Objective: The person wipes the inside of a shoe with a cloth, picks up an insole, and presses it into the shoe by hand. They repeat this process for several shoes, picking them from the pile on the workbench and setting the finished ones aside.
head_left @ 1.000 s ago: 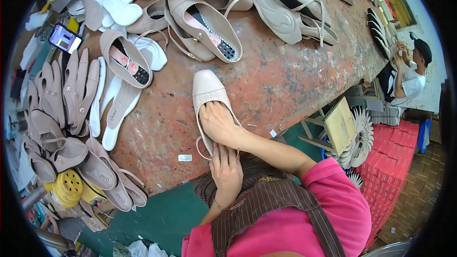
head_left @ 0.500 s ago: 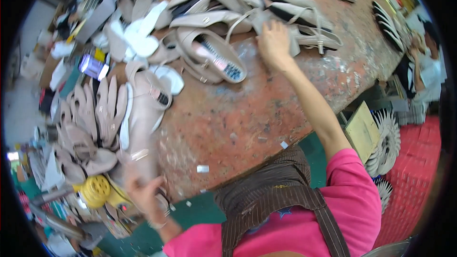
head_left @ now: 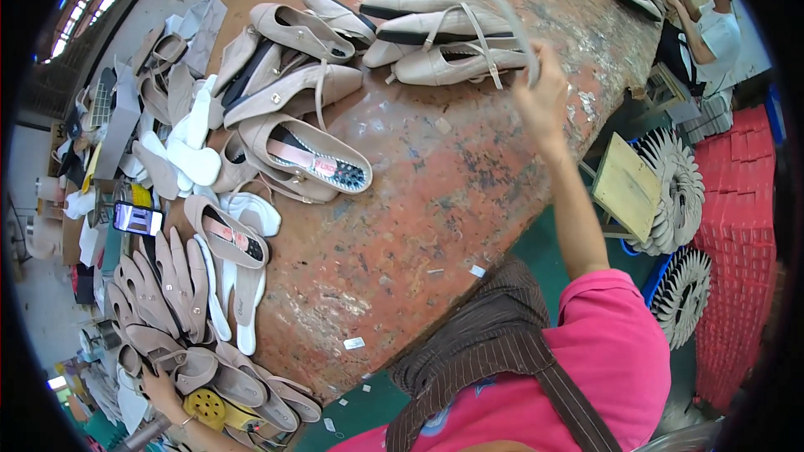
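the right hand (head_left: 543,100) is clamped on a thin grey sole piece (head_left: 506,17), which stands edge-on above the far part of the worn red table (head_left: 419,218), just beside the right end of a beige strapped shoe (head_left: 423,69). the left hand (head_left: 161,393) is at the lower left, its fingers by a small dark-lined beige shoe (head_left: 130,360) at the edge of the pile; whether they grip it or only touch it, i cannot tell. the two hands are well apart.

between them, nearer the left side, lies a beige shoe with a pink inner strip (head_left: 306,157). below it are a lit phone (head_left: 136,218), white insoles (head_left: 247,318) and a yellow thing with holes (head_left: 205,408). to the right are a wooden board (head_left: 626,187), a ring of pale pieces (head_left: 677,192) and stacked red boxes (head_left: 733,226). a person in a white top (head_left: 720,38) is at the upper right.
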The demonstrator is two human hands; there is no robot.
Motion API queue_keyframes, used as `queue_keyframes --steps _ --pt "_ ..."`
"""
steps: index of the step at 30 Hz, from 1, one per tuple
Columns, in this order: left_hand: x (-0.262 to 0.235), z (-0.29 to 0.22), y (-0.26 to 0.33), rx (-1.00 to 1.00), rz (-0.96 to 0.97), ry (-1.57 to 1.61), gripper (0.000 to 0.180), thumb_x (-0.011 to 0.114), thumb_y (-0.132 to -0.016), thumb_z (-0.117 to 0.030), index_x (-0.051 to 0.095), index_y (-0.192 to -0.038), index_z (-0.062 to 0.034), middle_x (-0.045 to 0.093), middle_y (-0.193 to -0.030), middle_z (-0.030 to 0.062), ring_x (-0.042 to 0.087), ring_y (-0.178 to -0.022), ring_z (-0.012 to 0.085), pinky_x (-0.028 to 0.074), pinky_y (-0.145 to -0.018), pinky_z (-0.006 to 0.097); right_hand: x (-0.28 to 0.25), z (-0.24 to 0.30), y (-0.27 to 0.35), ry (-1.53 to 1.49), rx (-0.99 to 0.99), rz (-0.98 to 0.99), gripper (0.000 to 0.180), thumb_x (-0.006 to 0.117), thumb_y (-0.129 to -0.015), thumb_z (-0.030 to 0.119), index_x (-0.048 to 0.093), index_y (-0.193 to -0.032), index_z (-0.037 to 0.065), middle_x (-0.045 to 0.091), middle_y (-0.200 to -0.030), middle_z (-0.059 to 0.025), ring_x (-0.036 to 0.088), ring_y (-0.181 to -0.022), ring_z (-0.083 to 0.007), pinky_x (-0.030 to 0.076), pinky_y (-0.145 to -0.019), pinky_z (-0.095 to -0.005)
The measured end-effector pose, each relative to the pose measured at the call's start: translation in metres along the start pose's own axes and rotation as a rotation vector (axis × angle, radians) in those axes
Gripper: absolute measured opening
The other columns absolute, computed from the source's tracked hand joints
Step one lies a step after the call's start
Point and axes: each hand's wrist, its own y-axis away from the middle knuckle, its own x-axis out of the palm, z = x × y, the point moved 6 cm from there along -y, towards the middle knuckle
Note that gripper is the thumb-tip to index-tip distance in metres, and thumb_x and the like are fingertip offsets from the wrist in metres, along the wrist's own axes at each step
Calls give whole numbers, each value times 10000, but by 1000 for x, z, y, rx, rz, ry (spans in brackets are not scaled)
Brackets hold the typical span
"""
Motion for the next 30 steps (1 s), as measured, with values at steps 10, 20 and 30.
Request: queue_keyframes --steps 10,20,30 --pt "-29 -313 254 602 771 1570 592 579 -972 -93 335 -1509 -51 611 -1288 168 616 -1131 213 495 -946 314 15 76 127 -334 199 508 216 569 -772 -34 652 -971 -25 652 -829 -245 699 -801 -321 513 -714 -402" --pt "-32 -361 320 590 215 1308 953 815 -748 -172 270 -1519 -42 620 -1176 183 658 -977 298 536 -851 386 -8 103 201 -1214 927 1107 537 601 -888 91 447 -1358 -117 597 -1296 -242 654 -1110 -264 569 -887 -345" --pt "-16 -384 321 515 472 1638 458 607 -885 -33 567 -1341 -46 647 -1262 184 639 -1150 243 480 -967 348 -11 72 165 -1519 945 900 578 538 -972 187 343 -1429 -109 596 -1239 -221 632 -1042 -254 543 -916 -389"
